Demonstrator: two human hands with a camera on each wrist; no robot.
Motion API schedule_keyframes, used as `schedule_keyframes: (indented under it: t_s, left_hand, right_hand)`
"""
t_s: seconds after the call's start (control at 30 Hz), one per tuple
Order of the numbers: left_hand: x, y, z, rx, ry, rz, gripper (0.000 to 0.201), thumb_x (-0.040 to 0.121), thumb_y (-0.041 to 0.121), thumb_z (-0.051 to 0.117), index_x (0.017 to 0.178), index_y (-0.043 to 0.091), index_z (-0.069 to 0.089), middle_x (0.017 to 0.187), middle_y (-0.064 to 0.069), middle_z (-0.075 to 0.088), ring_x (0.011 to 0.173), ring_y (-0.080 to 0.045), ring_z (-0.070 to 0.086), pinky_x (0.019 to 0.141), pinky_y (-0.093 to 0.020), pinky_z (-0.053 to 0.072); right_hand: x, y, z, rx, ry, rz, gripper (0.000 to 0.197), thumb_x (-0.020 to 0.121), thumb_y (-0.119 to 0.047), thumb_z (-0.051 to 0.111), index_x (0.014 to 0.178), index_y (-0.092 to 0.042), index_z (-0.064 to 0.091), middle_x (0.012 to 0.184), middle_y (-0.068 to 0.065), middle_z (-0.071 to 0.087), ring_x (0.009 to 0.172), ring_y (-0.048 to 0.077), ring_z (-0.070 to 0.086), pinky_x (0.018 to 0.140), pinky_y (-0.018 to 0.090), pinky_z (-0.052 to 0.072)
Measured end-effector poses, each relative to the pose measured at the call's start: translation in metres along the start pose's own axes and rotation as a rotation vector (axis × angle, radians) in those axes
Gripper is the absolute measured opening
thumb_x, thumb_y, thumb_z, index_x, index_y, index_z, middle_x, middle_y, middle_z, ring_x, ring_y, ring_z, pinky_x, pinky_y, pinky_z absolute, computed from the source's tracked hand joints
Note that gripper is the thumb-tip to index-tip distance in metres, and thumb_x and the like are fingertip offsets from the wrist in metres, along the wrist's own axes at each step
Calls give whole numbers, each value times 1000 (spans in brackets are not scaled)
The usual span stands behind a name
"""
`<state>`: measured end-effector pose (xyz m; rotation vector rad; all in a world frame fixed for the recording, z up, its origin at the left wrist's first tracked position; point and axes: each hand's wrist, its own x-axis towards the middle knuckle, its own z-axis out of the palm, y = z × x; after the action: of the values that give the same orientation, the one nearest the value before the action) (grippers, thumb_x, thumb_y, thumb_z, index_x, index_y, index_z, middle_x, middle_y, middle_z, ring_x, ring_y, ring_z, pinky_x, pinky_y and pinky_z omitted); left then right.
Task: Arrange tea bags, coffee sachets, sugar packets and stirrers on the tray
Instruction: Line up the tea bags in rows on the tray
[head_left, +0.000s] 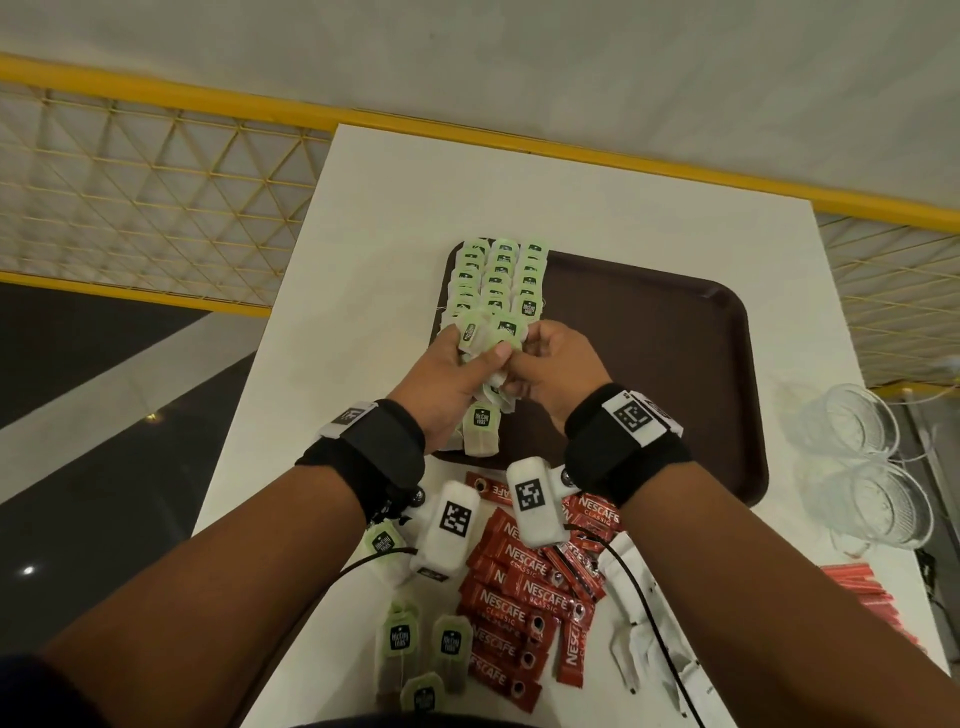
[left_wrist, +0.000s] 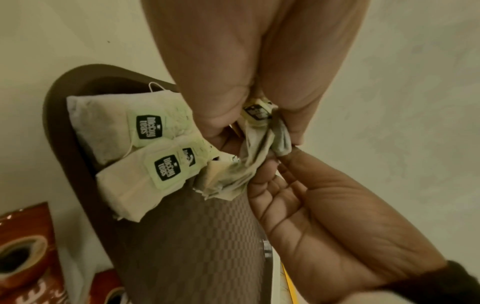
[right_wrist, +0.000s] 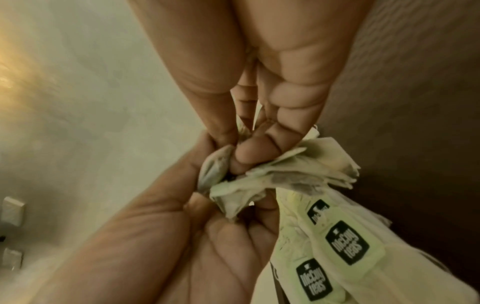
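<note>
head view: left hand (head_left: 444, 382) and right hand (head_left: 553, 371) both clutch tea bag bunch (head_left: 491, 338); three tea bag rows (head_left: 498, 278) on tray (head_left: 675, 364).

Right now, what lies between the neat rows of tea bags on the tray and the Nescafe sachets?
In the head view, both hands, left hand and right hand, gripping a bunch of tea bags above the tray.

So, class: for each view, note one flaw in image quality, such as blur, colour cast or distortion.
Head view: wide-angle bending of the yellow rail, dim light. Left wrist view: warm cast, tea bags fairly sharp. Right wrist view: soft, blurred bunch of tea bags, glow at left.
</note>
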<state>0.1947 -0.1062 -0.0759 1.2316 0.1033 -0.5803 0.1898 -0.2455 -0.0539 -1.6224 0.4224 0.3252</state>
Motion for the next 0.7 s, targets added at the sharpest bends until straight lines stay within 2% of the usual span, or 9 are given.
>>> schedule_keyframes:
  t_s: [0.07,0.17,0.27,0.37,0.47,0.53,0.6,0.7]
  left_hand:
    - [-1,-5,1,16,-13,-8,48,94,20,62,138,13,45,131,-8,63,121,-29,60,103,-54,47]
    - [-3,-12,7,35,-32,-31,50,90,18,64,137,13,47,128,-12,64,118,-32,61,102,-56,46]
    - [-4,-18,16,17,-45,-72,47,92,8,59,137,13,47,127,-12,65,117,-34,62,100,-56,48]
    - [-5,-19,25,-18,-63,-110,42,95,0,55,134,12,48,127,-13,65,117,-34,62,98,-56,49]
    - [-5,-15,31,-51,-65,-137,43,95,-2,54,135,11,47,130,-12,64,117,-28,63,97,-48,52]
    - [-5,-10,31,-71,-72,-149,43,96,-4,52,137,9,45,130,-13,63,114,-27,65,89,-43,57]
    - [-5,-6,29,-92,-76,-154,44,96,-4,51,138,9,44,131,-13,63,113,-28,65,84,-43,59]
    - [-4,1,20,-121,-59,-140,46,97,-2,51,140,9,42,134,-12,60,114,-27,65,79,-42,60]
  right_hand:
    - [-6,3,-6,79,-20,61,16,96,-4,58,106,8,56,87,20,63,66,25,60,59,29,53]
    - [-18,6,-21,189,-91,122,12,100,-6,48,98,-3,59,80,14,62,62,17,58,62,26,53]
    - [-24,14,-38,-20,-78,88,13,99,-11,52,94,-11,64,78,7,61,63,12,54,58,22,48]
    - [-26,19,-54,-203,4,38,18,99,-16,52,92,-23,67,87,1,64,71,10,52,62,22,44]
    - [-28,22,-68,-320,35,-12,31,96,-6,46,94,-29,67,98,-6,65,73,4,51,60,14,41]
    - [-27,26,-75,-398,-9,-10,38,92,2,42,102,-24,68,106,-6,64,77,0,52,61,13,40]
    - [-25,30,-78,-503,-46,-10,36,93,3,43,108,-18,67,109,-3,64,83,1,55,67,16,43]
    - [-19,36,-78,-629,-22,-35,21,97,-10,51,110,-18,66,109,1,67,94,12,61,83,27,51]
